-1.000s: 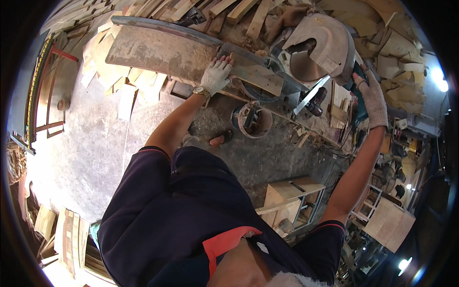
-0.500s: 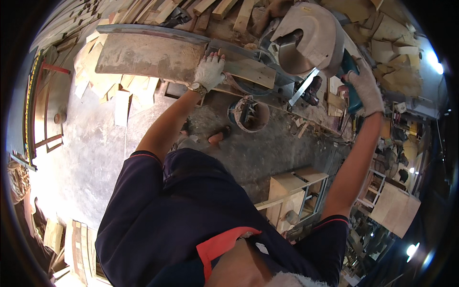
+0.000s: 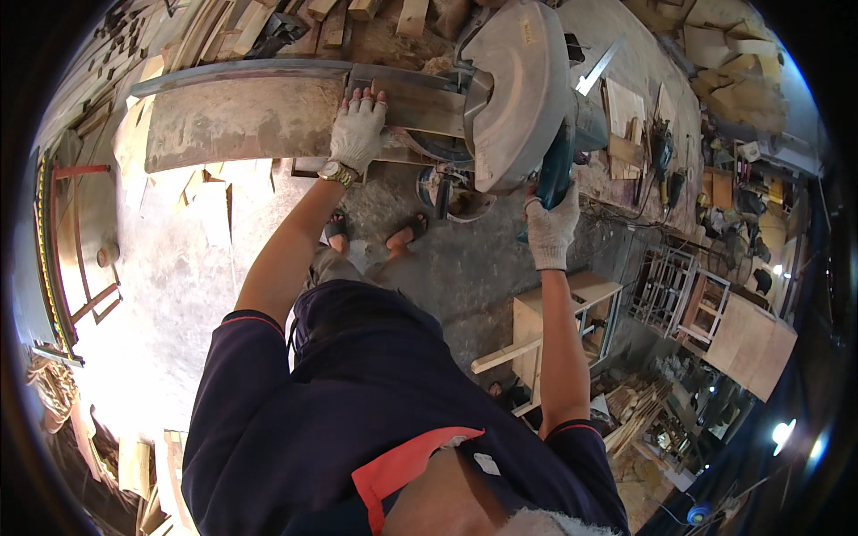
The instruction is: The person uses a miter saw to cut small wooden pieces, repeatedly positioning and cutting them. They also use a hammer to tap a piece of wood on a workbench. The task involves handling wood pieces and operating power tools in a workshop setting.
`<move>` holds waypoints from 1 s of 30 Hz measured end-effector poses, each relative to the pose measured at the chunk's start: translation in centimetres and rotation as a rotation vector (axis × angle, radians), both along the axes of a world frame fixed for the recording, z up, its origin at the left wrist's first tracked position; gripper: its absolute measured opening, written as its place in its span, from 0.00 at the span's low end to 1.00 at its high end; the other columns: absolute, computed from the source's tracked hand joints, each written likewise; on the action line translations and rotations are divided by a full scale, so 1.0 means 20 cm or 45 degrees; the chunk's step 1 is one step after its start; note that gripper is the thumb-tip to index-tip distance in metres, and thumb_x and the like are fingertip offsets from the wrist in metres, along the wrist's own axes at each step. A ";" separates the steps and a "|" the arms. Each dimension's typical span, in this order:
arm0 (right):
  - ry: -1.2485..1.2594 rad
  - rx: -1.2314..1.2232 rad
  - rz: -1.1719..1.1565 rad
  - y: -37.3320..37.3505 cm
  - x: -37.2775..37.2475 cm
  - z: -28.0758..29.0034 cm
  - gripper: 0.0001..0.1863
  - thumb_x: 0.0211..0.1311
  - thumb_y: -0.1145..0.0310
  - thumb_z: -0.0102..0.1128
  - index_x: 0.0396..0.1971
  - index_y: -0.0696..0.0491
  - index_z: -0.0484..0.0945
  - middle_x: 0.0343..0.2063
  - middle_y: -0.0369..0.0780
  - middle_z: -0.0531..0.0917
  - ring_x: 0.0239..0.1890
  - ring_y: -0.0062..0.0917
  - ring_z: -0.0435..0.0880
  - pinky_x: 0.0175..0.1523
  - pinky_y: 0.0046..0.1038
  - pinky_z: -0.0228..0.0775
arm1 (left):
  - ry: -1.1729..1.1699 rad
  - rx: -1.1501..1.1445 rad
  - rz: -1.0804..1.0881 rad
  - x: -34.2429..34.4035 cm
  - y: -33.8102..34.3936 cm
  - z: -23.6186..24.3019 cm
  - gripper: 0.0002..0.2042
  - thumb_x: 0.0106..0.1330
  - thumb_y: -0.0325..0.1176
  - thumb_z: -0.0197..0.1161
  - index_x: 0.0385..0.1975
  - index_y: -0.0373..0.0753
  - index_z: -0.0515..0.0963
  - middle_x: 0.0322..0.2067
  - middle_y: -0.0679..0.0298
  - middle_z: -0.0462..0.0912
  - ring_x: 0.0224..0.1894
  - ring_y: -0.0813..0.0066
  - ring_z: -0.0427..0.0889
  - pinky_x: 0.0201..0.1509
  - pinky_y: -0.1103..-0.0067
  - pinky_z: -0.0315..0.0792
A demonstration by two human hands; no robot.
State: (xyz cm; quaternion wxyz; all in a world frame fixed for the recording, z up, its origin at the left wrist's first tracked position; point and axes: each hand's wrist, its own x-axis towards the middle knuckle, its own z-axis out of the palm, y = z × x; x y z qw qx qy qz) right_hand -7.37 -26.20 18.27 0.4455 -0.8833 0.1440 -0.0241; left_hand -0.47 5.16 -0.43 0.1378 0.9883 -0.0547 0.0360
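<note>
A grey-white knit glove covers my left hand, which lies over the near end of a wooden board, its fingers stretched toward the long metal fence. The board runs right, under the large grey guard of a mitre saw. My right hand, gloved too, is closed round the saw's blue-green handle. The saw head sits lowered over the board, so its guard hides the blade and where it meets the wood. On my left wrist is a watch.
Left of the hand stretches a dusty worktop. Below the saw stands a round bucket. Wood offcuts pile up behind the fence. A wooden cabinet stands on the floor at right, and power tools lie on the bench.
The saw head has come down and toward me, its guard now over the board. My right hand has moved left and nearer with the handle; my left hand stays on the board.
</note>
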 end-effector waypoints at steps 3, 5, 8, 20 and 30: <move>-0.009 -0.166 -0.011 -0.01 -0.01 -0.05 0.16 0.56 0.72 0.65 0.44 0.56 0.76 0.29 0.40 0.84 0.25 0.29 0.81 0.34 0.31 0.74 | -0.030 -0.033 0.017 -0.01 0.00 0.00 0.34 0.68 0.49 0.65 0.71 0.39 0.67 0.68 0.47 0.72 0.74 0.47 0.66 0.76 0.55 0.62; -0.026 -0.221 -0.015 -0.01 -0.02 -0.08 0.16 0.56 0.72 0.65 0.45 0.57 0.76 0.30 0.40 0.85 0.27 0.30 0.83 0.37 0.31 0.75 | -0.047 -0.031 0.014 -0.01 0.00 -0.01 0.34 0.68 0.50 0.65 0.71 0.39 0.67 0.68 0.47 0.72 0.74 0.47 0.67 0.76 0.56 0.62; -0.027 -0.183 -0.013 0.00 -0.05 -0.11 0.16 0.57 0.73 0.65 0.46 0.57 0.76 0.32 0.41 0.87 0.31 0.31 0.86 0.41 0.31 0.78 | -0.055 0.008 -0.001 -0.01 0.00 -0.01 0.34 0.69 0.52 0.64 0.70 0.39 0.68 0.68 0.46 0.73 0.73 0.47 0.68 0.76 0.56 0.62; -0.053 -0.199 -0.019 0.01 -0.08 -0.18 0.20 0.55 0.75 0.65 0.49 0.58 0.76 0.36 0.44 0.89 0.39 0.35 0.91 0.46 0.33 0.81 | -0.012 -0.069 -0.004 -0.02 0.01 0.01 0.36 0.65 0.49 0.68 0.71 0.40 0.68 0.68 0.46 0.72 0.74 0.46 0.67 0.76 0.56 0.62; 0.010 -0.282 -0.105 0.04 -0.11 -0.22 0.26 0.54 0.72 0.68 0.54 0.57 0.74 0.35 0.48 0.85 0.36 0.41 0.88 0.45 0.36 0.79 | -0.088 -0.072 -0.045 -0.02 0.04 -0.03 0.35 0.68 0.51 0.64 0.71 0.39 0.68 0.68 0.46 0.73 0.73 0.44 0.67 0.75 0.54 0.63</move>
